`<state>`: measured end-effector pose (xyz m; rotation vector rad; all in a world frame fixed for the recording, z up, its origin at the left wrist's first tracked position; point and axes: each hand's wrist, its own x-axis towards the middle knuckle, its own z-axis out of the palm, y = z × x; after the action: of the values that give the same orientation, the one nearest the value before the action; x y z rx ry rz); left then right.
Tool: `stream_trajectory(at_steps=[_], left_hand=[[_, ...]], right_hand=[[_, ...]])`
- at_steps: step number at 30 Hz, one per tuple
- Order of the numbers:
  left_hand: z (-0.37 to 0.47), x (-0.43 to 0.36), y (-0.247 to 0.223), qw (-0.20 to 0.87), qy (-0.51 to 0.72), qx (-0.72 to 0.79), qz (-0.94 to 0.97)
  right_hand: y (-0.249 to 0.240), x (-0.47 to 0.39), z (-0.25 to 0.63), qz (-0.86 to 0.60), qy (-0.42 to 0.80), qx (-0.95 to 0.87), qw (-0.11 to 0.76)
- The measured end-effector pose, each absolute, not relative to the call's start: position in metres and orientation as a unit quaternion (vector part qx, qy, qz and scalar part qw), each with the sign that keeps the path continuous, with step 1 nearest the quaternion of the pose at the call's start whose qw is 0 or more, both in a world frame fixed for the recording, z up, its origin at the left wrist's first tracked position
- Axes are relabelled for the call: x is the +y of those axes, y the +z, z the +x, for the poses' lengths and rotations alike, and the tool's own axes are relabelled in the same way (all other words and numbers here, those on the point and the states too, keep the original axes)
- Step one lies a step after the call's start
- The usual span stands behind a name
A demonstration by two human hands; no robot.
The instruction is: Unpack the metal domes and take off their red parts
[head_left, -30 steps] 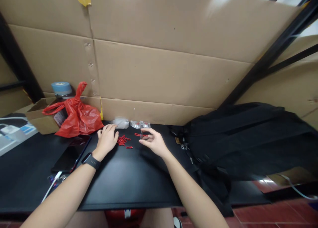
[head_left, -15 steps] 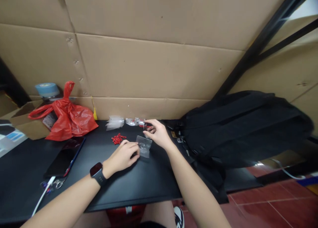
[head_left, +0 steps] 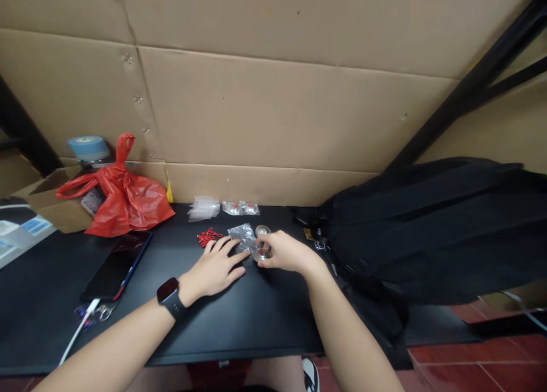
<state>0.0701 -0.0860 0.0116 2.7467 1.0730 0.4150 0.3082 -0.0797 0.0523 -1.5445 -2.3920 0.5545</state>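
My left hand (head_left: pixel 216 268) lies palm down on the black table (head_left: pixel 239 318), fingers spread. Its fingertips press on a small clear plastic bag (head_left: pixel 241 233). Between the thumb and fingers of my right hand (head_left: pixel 287 252) is a round, shiny clear disc (head_left: pixel 261 254) with a bit of red in it, held low at the bag's right edge. Whether it touches the bag I cannot tell. Just behind it rests another round disc (head_left: pixel 262 229), partly hidden by my right hand. A heap of small red cord loops (head_left: pixel 208 237) sits beyond my left fingers.
Against the cardboard wall (head_left: pixel 256 113) lie a stack of clear bags (head_left: pixel 204 208) and bagged round discs (head_left: pixel 241 208). At left are a phone (head_left: pixel 117 266) with a cable, a red plastic bag (head_left: pixel 128 201) and an open carton (head_left: pixel 57 207). A black backpack (head_left: pixel 427 227) fills the right side.
My right hand has brought a disc from the back of the table towards me, beside the clear bag. My left fingers have spread out onto the bag. The view has shifted slightly.
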Motion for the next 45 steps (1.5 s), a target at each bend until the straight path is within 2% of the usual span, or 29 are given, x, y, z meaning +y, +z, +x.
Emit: stream_trajectory(at_steps=[8, 15, 25, 32, 40, 45], left_hand=[[0.061, -0.083, 0.019, 0.109, 0.112, 0.330, 0.931], [0.060, -0.083, 0.019, 0.116, 0.115, 0.332, 0.929], [0.060, -0.087, 0.020, 0.125, 0.121, 0.322, 0.930], [0.059, -0.080, 0.016, 0.121, 0.179, 0.350, 0.911], [0.059, -0.073, 0.009, 0.059, 0.201, 0.392, 0.896], [0.060, -0.070, 0.010, 0.029, 0.236, 0.425, 0.873]], right_hand=[[0.038, -0.073, 0.298, -0.532, 0.138, -0.823, 0.142], [0.037, -0.065, 0.295, -0.466, 0.165, -0.853, 0.165], [0.022, -0.052, 0.276, -0.554, 0.033, -0.807, 0.203], [0.027, -0.053, 0.291, -0.448, 0.120, -0.867, 0.183], [0.027, -0.051, 0.304, -0.442, 0.090, -0.875, 0.178], [0.025, -0.051, 0.297, -0.476, 0.086, -0.850, 0.210]])
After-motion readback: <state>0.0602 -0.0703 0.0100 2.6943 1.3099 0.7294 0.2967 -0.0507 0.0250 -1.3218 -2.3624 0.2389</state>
